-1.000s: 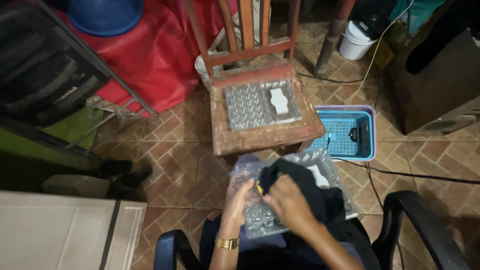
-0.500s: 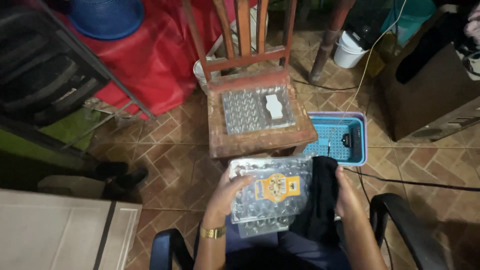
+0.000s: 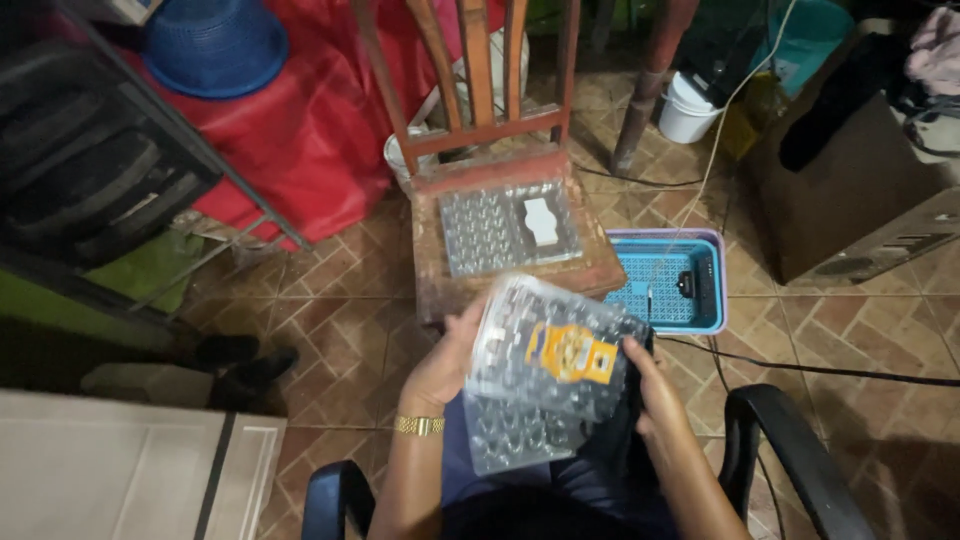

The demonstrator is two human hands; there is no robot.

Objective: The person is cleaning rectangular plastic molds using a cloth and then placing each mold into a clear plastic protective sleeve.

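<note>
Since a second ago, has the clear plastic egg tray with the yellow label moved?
Yes. The clear plastic egg tray with the yellow label has lifted from the lap, tilting up towards the wooden chair, held by left hand and right hand.

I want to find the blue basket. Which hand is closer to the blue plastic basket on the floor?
Right. The right hand sits just below the blue plastic basket; the left hand is farther away, beyond the clear plastic tray.

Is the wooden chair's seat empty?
No, a clear plastic egg tray lies flat on the wooden chair seat.
</note>
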